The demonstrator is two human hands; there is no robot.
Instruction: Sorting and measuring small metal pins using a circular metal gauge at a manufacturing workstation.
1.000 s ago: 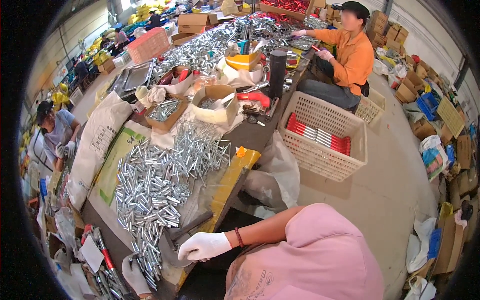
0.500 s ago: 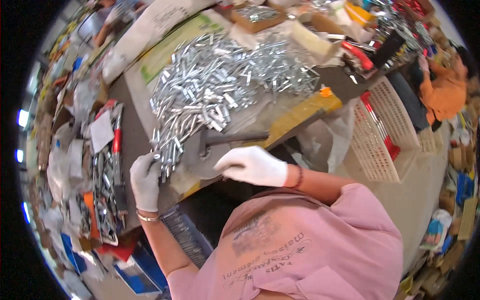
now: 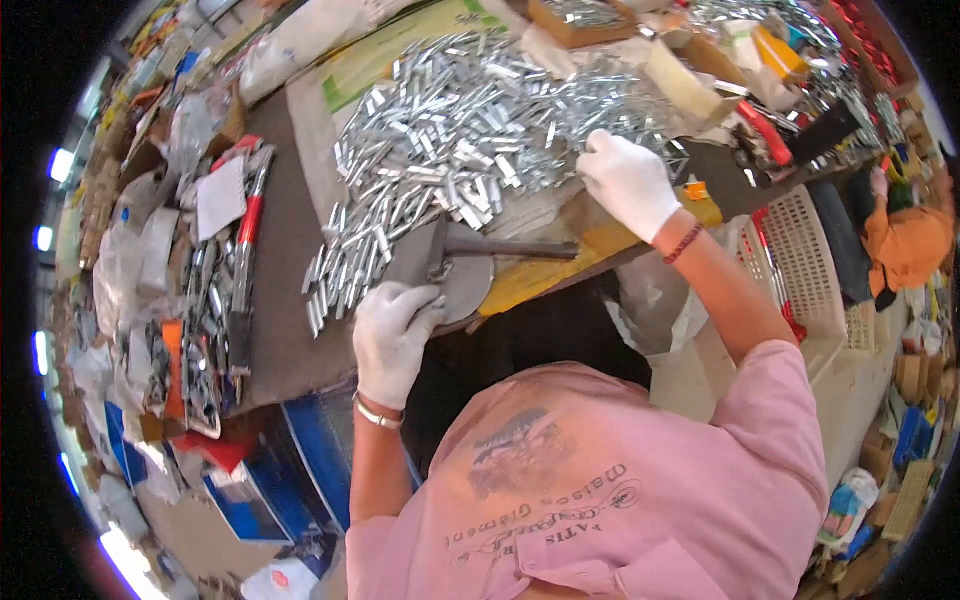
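My left hand (image 3: pixel 392 340), in a white glove, is at the table's front edge beside a flat round grey plate (image 3: pixel 470 287). Its thumb and fingers are pinched together; whatever is between them is hidden. Just beyond lies a hammer (image 3: pixel 510 247), handle pointing right. My right hand (image 3: pixel 628 182), gloved too, reaches to the right part of the heap, where thin metal pins (image 3: pixel 610 100) lie. Its fingers are curled in, and I cannot make out what they hold. Short silvery metal sleeves (image 3: pixel 440 150) make up the heap's left and middle.
Hand tools, one with a red grip (image 3: pixel 250 218), lie along the table's left side. An open cardboard box (image 3: pixel 580 25) of metal parts sits at the back. Right of the table stands a white plastic crate (image 3: pixel 805 245). A person in orange (image 3: pixel 908 240) is farther right.
My left hand has left the near-left end of the sleeves and come right, beside the round plate. My right hand has moved from near the hammer, away and right, to the pins.
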